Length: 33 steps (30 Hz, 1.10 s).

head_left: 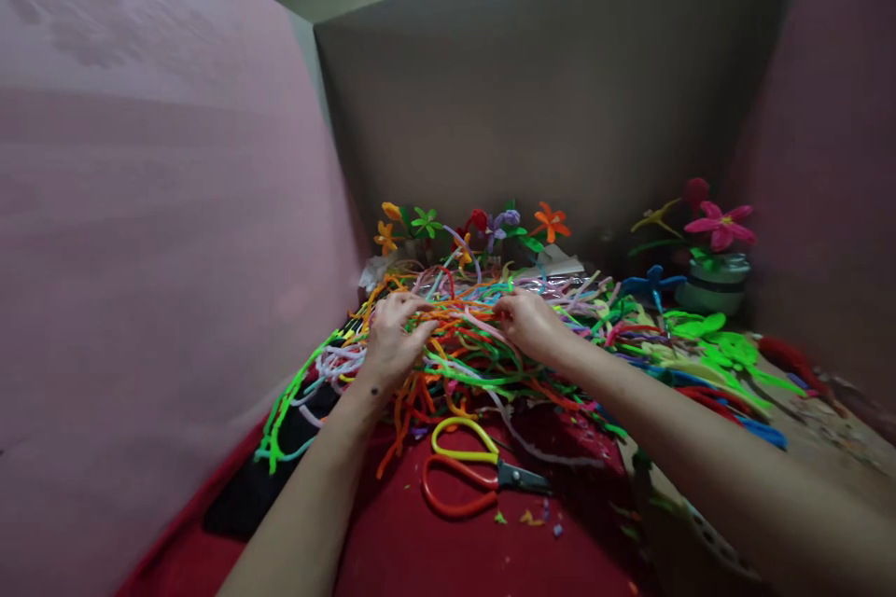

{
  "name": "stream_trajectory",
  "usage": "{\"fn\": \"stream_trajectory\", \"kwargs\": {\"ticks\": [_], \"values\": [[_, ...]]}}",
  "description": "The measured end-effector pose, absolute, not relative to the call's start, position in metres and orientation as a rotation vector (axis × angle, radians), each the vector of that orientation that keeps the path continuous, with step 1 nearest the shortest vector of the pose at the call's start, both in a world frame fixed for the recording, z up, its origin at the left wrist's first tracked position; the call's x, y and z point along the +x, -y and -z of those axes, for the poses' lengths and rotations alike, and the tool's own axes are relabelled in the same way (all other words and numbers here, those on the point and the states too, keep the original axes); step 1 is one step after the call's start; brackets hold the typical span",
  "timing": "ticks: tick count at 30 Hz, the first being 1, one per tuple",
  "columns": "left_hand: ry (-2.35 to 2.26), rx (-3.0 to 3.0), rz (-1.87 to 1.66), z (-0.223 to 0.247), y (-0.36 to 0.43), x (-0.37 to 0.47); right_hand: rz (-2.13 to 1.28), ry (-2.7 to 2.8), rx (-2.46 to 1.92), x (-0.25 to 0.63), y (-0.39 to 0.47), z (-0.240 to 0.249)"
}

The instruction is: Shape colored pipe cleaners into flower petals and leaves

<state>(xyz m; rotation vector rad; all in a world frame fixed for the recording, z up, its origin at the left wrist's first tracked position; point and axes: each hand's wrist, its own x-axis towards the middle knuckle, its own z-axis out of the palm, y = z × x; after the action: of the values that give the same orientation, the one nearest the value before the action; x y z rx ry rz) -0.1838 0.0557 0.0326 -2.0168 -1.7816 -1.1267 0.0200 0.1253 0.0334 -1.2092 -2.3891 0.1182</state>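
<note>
A tangled heap of fuzzy pipe cleaners (483, 373) in many colours lies in front of me. My left hand (396, 336) is over the heap's left side, thumb and fingers apart around orange strands without closing on them. On the other side, my right hand (528, 322) has its fingers curled together among the strands; what is between its fingertips is hidden. Several orange strands run between the two hands. Scissors (466, 508) with one yellow and one red handle lie nearer me on a red cloth (413, 550), blades pointing right.
Pipe-cleaner flowers (550, 222) stand behind the heap. At the right are a jar (714, 284) with a pink flower (721, 224), a blue flower (653, 284) and bright green pieces (732, 350). Small coloured scraps (536, 518) lie near the scissors. Pink panels (175, 205) rise on both sides.
</note>
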Motion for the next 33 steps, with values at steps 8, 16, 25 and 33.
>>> {"fn": "stream_trajectory", "kwargs": {"ticks": [8, 16, 25, 33], "values": [[1.659, -2.168, 0.933, -0.028, -0.053, -0.173, -0.078, 2.321, -1.246, 0.020, -0.129, -0.032], [1.727, -2.117, 0.870, -0.016, -0.059, -0.170, -0.219, 2.145, -1.154, 0.027, -0.132, -0.036], [1.906, -2.080, 1.028, -0.021, -0.058, -0.171, -0.390, 1.796, -1.103, 0.037, -0.140, -0.047], [1.662, -1.991, 1.180, -0.036, -0.072, -0.121, -0.152, 2.107, -0.895, 0.031, -0.125, -0.043]]}}
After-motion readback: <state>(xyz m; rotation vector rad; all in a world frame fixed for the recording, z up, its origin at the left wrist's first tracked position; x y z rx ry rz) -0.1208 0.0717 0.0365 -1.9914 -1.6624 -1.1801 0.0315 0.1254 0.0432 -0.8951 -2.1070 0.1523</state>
